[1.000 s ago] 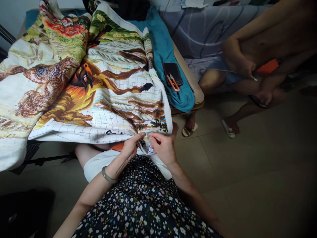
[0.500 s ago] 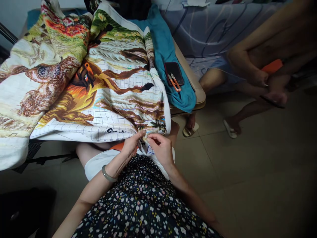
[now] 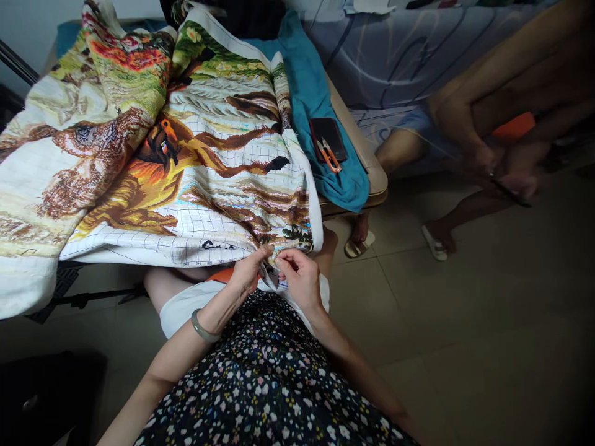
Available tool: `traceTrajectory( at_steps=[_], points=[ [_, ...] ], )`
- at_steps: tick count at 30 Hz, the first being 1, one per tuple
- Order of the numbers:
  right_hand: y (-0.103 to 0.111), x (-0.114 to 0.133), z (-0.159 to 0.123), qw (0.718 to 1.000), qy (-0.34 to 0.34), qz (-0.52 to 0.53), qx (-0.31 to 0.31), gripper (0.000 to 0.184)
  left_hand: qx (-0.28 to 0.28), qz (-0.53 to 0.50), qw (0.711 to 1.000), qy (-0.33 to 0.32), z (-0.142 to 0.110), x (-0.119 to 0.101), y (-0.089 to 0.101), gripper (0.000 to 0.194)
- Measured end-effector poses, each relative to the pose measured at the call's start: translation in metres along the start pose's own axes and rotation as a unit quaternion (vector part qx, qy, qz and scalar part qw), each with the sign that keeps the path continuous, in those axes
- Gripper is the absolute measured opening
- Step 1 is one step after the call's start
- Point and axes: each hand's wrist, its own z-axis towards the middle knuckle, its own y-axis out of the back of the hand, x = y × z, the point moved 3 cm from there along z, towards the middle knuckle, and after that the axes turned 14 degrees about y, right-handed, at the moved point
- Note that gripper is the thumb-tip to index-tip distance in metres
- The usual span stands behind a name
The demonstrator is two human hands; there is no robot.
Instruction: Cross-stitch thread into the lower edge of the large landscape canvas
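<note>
A large cross-stitch cloth (image 3: 223,179), printed with a blue grid and partly covered in coloured stitches, drapes over a padded surface and down to my lap. Its front edge is pinched by my left hand (image 3: 248,267), thumb on top. Just to the right, my right hand (image 3: 300,275) is closed in a pinch against the same edge; whatever its fingertips hold is too small to make out. A thin pale thread (image 3: 304,246) loops over the cloth above my right hand.
Orange-handled thread snips (image 3: 329,156) rest on a dark phone (image 3: 325,133), on a teal cloth (image 3: 346,186) to the right. A co-worker's hand (image 3: 486,155) is near a dark flat object (image 3: 509,191). A patterned sofa (image 3: 372,62) stands behind.
My right hand has shifted slightly left, closer to my left hand, still pinched. My left hand keeps its hold. On the right, the other person's hands have moved lower and to the right.
</note>
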Motion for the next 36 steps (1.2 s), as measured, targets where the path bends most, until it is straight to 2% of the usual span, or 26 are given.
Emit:
traceTrajectory(
  at_steps=[4,18,29,33,36],
  points=[
    [0.0003,-0.0022,0.0002,1.000,-0.008,0.010,-0.002,0.014,-0.017,0.000,1.000,0.009,-0.0007,0.0004,0.0000,0.028],
    [0.0029,0.0003,0.0028,0.999,0.032,0.002,0.015,0.012,-0.003,-0.014,1.000,-0.011,-0.0022,0.0011,-0.0021,0.027],
    [0.0015,-0.0021,0.0043,1.000,0.011,0.004,-0.006,0.014,-0.017,0.003,1.000,-0.009,-0.0016,0.0033,-0.0002,0.029],
    [-0.0001,-0.0024,0.0046,1.000,0.002,0.017,-0.023,0.016,0.014,0.005,1.000,-0.008,-0.0031,0.0040,-0.0008,0.030],
    [0.0000,0.0049,0.0071,0.999,0.038,-0.007,-0.034,0.016,0.053,0.013,0.998,-0.015,-0.0048,0.0045,-0.0004,0.031]
  ],
)
